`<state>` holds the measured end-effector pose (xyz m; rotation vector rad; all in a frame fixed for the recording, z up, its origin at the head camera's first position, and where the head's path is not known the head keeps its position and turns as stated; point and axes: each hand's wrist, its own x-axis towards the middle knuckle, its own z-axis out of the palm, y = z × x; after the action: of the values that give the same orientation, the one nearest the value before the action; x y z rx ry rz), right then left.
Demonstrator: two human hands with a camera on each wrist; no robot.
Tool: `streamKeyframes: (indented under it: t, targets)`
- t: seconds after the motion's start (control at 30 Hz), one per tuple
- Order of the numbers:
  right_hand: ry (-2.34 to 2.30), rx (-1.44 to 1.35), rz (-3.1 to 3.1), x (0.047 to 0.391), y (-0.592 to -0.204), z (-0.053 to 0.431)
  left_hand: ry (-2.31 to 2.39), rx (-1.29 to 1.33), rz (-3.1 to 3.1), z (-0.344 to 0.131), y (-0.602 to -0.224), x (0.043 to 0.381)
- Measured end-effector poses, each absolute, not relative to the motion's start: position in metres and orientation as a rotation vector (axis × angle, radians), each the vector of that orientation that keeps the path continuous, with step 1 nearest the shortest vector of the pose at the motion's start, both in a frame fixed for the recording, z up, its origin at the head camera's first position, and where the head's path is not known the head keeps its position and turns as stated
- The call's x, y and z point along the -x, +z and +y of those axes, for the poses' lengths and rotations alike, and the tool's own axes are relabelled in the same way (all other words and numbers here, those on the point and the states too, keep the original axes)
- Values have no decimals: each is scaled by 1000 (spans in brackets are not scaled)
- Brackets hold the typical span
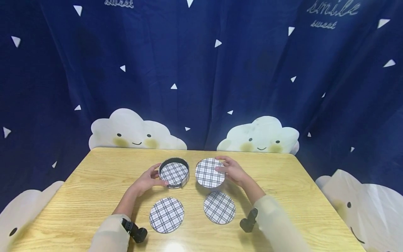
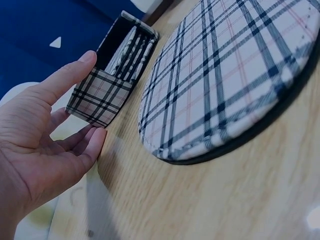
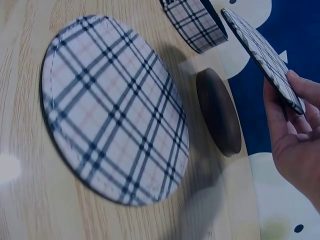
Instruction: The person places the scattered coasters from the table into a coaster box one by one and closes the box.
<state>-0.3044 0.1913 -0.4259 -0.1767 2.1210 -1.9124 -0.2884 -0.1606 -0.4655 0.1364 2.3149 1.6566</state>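
Note:
A round plaid coaster holder (image 1: 185,180) with a dark inner wall stands at the table's middle, several plaid coasters (image 2: 132,55) stacked inside. My left hand (image 1: 146,180) grips its left side, thumb at the rim and fingers around the wall. To the right, my right hand (image 1: 233,170) pinches another plaid coaster (image 1: 209,173) by its right edge, thumb on top and fingers beneath. The right wrist view has this coaster (image 3: 262,55) raised and tilted above the table.
Two plaid coasters lie flat nearer me, one on the left (image 1: 167,215) and one on the right (image 1: 219,207). A dark brown rounded object (image 3: 219,112) sits beneath the held coaster. The wooden table (image 1: 104,175) ends at a blue curtain (image 1: 189,70).

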Motion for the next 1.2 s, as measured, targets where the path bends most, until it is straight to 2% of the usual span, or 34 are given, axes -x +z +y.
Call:
streamKeyframes:
  t: [1.2]
  targets:
    - [-2041,64,2103,312,-428,137,1664,-149,2309,-162,-470,291]
